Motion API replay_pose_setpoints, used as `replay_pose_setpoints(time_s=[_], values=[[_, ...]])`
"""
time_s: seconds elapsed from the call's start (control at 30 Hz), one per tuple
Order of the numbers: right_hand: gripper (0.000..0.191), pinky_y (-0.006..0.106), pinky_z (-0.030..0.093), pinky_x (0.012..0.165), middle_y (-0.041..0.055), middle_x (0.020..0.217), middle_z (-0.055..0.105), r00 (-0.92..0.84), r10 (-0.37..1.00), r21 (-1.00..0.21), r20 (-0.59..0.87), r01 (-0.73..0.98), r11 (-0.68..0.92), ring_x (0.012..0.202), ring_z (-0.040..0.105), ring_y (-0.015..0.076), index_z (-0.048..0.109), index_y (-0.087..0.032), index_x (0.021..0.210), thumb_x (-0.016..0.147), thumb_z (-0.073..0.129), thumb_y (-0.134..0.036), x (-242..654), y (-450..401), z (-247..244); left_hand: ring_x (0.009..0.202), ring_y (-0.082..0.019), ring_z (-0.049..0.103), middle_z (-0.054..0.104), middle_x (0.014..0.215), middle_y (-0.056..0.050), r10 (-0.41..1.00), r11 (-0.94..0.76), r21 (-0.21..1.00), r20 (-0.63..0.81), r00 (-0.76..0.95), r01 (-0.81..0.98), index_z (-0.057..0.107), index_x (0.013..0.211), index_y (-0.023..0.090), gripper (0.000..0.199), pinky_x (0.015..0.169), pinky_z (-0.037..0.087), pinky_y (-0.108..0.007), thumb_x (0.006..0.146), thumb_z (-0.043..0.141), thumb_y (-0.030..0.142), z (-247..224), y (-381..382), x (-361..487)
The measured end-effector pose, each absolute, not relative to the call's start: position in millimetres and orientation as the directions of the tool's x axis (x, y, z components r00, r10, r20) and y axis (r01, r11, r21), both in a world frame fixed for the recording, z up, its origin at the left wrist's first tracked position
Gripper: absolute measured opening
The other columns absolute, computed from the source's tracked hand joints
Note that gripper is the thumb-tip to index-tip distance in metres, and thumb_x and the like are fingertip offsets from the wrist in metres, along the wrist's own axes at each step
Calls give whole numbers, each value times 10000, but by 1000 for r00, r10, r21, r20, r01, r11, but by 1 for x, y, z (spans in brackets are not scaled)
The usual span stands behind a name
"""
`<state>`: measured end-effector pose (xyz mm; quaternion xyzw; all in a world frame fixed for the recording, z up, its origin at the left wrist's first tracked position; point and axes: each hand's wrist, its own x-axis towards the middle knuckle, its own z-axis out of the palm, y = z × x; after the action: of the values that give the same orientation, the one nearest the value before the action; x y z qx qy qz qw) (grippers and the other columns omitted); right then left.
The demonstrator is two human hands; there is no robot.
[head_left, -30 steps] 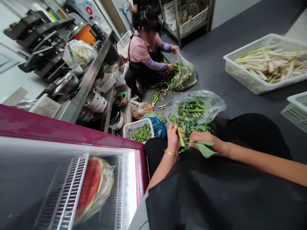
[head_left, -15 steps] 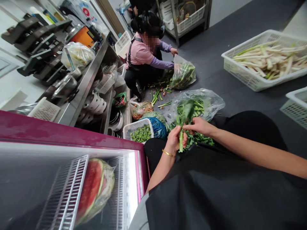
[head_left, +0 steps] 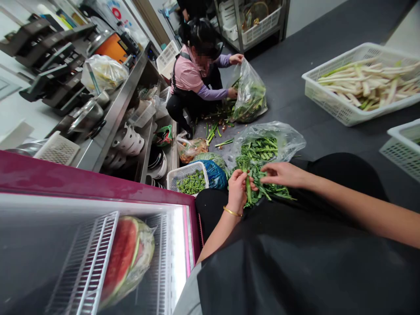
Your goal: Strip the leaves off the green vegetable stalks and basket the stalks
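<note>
Between the fingers of my left hand (head_left: 238, 189) is a green vegetable stalk (head_left: 248, 185), upright with a leafy top. My right hand (head_left: 278, 174) is just to its right, fingers stretched out and apart from the stalk. Loose green leaves (head_left: 274, 191) lie beneath both hands. Beyond them is an open clear plastic bag (head_left: 290, 136) with more green stalks in it. Left of my hands, a small white basket (head_left: 170, 181) holds short green pieces, with a blue plastic bag (head_left: 215, 174) beside it.
A co-worker (head_left: 188, 72) squats ahead, one hand at a clear bag of greens (head_left: 251, 98). White crates stand at right, one holding pale long stalks (head_left: 370, 83). An open fridge (head_left: 192, 201) with cut watermelon (head_left: 121, 253) is close on my left, below a steel counter (head_left: 113, 109).
My right hand has come away from the stalk, and the big leaf at its top is gone from view. The co-worker's clear bag is pulled up higher.
</note>
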<state>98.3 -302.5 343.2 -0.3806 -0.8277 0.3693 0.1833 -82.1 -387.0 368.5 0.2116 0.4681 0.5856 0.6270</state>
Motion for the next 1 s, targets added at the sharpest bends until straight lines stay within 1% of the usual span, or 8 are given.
replay_pose_setpoints(time_s=[0.17, 0.27, 0.33, 0.5, 0.57, 0.67, 0.83, 1.0], values=[[335, 263, 342, 550, 31, 614, 548, -491, 804, -722, 335, 415, 554, 555, 482, 133, 535, -182, 626, 872, 497, -406, 50, -323, 378, 472, -89, 517, 511, 566, 61, 929, 233, 819, -347, -130, -524, 484, 778, 194, 346, 480, 437, -207, 645, 741, 383, 368, -386, -73], [305, 262, 358, 585, 46, 660, 572, -681, 530, -528, 505, 242, 814, 609, 517, 138, 572, -189, 658, 905, 454, -323, 61, -351, 380, 485, -82, 511, 534, 599, 39, 922, 211, 793, -356, -153, -572, 503, 754, 175, 326, 471, 422, -196, 650, 748, 364, 363, -384, -79], [232, 251, 376, 593, 35, 699, 612, -837, 381, -562, 393, 108, 820, 642, 552, 138, 647, -210, 772, 888, 512, -359, 79, -356, 377, 490, -83, 508, 553, 634, 21, 922, 246, 747, -377, -88, -618, 544, 814, 165, 286, 450, 402, -190, 686, 722, 349, 361, -383, -85], [396, 235, 383, 491, 35, 714, 640, -743, 652, -959, -149, 269, 88, 554, 543, 127, 675, -177, 969, 810, 570, -524, 97, -319, 372, 353, -53, 341, 437, 556, 36, 848, 529, 582, -395, 355, -617, 586, 851, 140, 215, 323, 240, -189, 787, 589, 345, 365, -384, -92], [395, 225, 373, 473, 39, 728, 635, -720, 667, -981, -192, 146, -125, 539, 512, 108, 667, -156, 900, 776, 603, -526, 85, -308, 371, 322, -57, 312, 408, 523, 40, 822, 569, 581, -376, 428, -582, 575, 807, 149, 217, 299, 211, -197, 789, 565, 365, 367, -383, -92], [390, 215, 320, 443, -3, 577, 549, -612, 780, -986, -131, -3, -168, 466, 408, 74, 571, -156, 646, 705, 667, -529, 65, -309, 370, 320, -81, 374, 431, 499, 33, 852, 523, 647, -366, 375, -556, 546, 767, 165, 325, 297, 257, -209, 771, 557, 490, 369, -383, -91], [330, 253, 361, 510, -3, 547, 496, -422, 883, -942, 206, 159, 296, 517, 443, 114, 544, -185, 632, 806, 574, -463, 60, -322, 374, 332, -60, 405, 468, 494, 74, 956, 251, 823, -293, -2, -509, 462, 799, 207, 371, 361, 307, -169, 732, 682, 498, 368, -389, -79], [275, 262, 384, 587, 48, 667, 585, -554, 559, -483, 616, 295, 825, 609, 512, 132, 657, -185, 778, 913, 434, -275, 69, -344, 384, 376, -44, 407, 442, 507, 92, 947, 146, 818, -278, -161, -556, 420, 792, 214, 397, 408, 325, -154, 740, 684, 505, 369, -386, -61]])
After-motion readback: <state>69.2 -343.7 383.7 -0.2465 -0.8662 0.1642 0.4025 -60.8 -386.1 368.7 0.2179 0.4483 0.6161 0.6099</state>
